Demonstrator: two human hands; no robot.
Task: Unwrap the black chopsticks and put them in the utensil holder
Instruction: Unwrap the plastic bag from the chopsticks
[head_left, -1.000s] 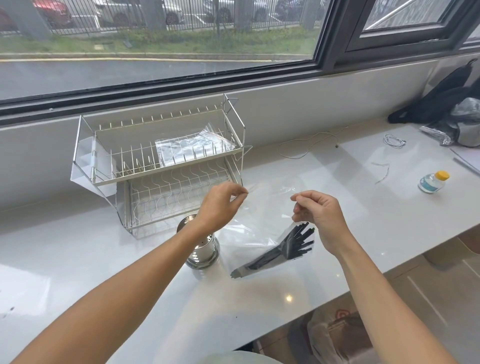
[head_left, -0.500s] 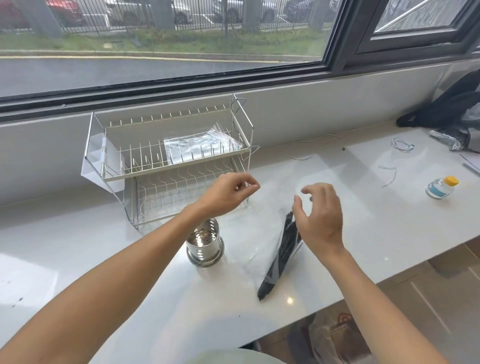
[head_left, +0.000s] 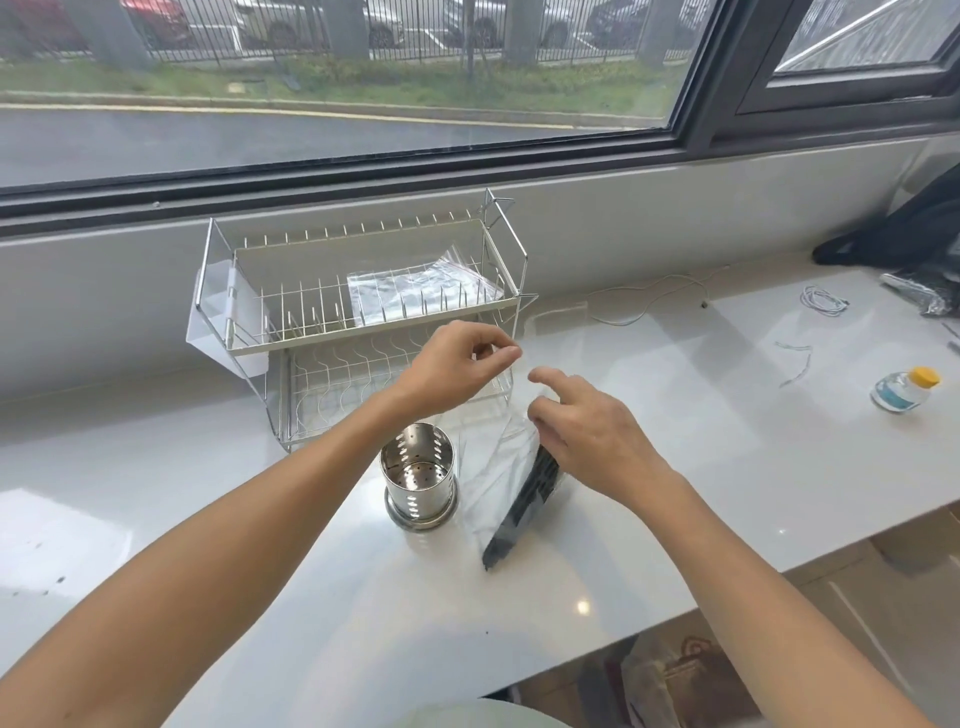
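Observation:
A bundle of black chopsticks (head_left: 522, 512) hangs inside a clear plastic bag (head_left: 491, 467), its lower end resting on the white counter. My left hand (head_left: 457, 366) pinches the bag's top edge above the counter. My right hand (head_left: 582, 431) is just right of it with fingers spread, its index finger extended at the bag's mouth, its palm over the upper end of the chopsticks. The perforated steel utensil holder (head_left: 420, 478) stands upright and empty, just left of the bag.
A two-tier wire dish rack (head_left: 363, 317) with a plastic bag on its upper shelf stands behind the holder. A small bottle with a yellow cap (head_left: 906, 389), thin cables (head_left: 823, 301) and a dark bag (head_left: 904, 228) lie at the right. The counter's front edge runs diagonally below.
My right hand let go of the bag's edge and opened. The chopstick bundle swung from lying flat to hanging steeply, and my right hand moved in towards the bag's mouth.

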